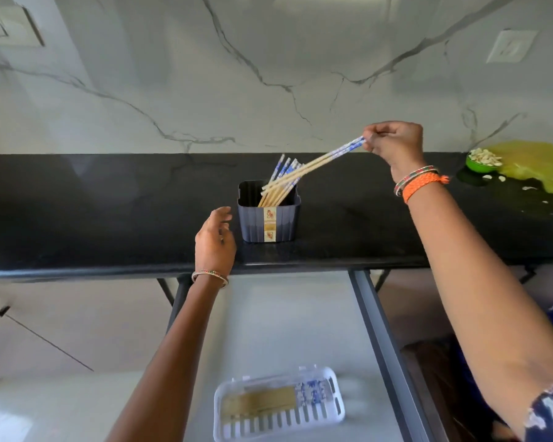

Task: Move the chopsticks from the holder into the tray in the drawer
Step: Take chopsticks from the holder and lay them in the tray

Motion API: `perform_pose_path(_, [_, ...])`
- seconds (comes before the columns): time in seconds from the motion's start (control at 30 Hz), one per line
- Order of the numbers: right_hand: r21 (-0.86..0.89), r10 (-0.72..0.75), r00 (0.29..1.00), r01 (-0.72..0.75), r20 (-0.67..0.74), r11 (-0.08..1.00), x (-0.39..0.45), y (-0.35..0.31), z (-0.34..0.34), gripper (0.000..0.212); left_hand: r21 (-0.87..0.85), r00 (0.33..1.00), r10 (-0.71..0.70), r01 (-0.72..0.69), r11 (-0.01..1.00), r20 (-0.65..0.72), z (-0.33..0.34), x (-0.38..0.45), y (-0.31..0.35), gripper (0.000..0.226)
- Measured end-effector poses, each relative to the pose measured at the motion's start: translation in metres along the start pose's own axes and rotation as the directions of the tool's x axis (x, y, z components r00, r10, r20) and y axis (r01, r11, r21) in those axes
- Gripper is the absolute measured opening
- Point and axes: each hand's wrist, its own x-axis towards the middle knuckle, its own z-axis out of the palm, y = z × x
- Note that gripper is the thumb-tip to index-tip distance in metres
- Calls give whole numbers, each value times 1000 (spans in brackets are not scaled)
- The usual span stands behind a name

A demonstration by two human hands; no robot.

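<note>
A dark ribbed holder (268, 215) stands on the black counter, with several bamboo chopsticks (280, 180) with blue-patterned tops leaning in it. My right hand (395, 143) pinches the patterned ends of a pair of chopsticks (320, 162), tilted up to the right with their tips still at the holder's mouth. My left hand (214, 240) hovers open just left of the holder, not touching it. Below, in the open drawer (288, 320), a clear plastic tray (332, 409) holds several chopsticks (262, 401) lying flat.
The black counter (109, 218) runs across the view below a marble wall. A green bowl of pale pieces (482, 161) and a yellow-green cloth (537, 167) sit at the far right. The drawer's dark rail (380, 330) runs along its right side.
</note>
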Motion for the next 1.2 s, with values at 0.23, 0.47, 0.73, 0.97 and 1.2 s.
perform_pose_path(0.23, [172,253,966,-241,-51,955,-159,88,-34,16,-130,918,-393,396,909,50,-17,-128,-62,47])
perform_pose_path(0.47, [98,571,821,-569,17,816,-286,204,-38,14,34,685,-698,708,705,209,-22,-216,-102,33])
perform_pose_path(0.73, [-197,516,855,-498,53,845,-334,273,-30,17,105,591,-752,762,639,292,-42,-257,-121,39])
perform_pose_path(0.97, [-398,549,834,-486,54,778,-333,281,-17,14,196,555,-749,740,643,362,-48,-261,-132,33])
perform_pose_path(1.2, [-838,529,822,-126,210,530,-327,277,-1,21,182,419,-804,830,528,421,-46,-264,-138,26])
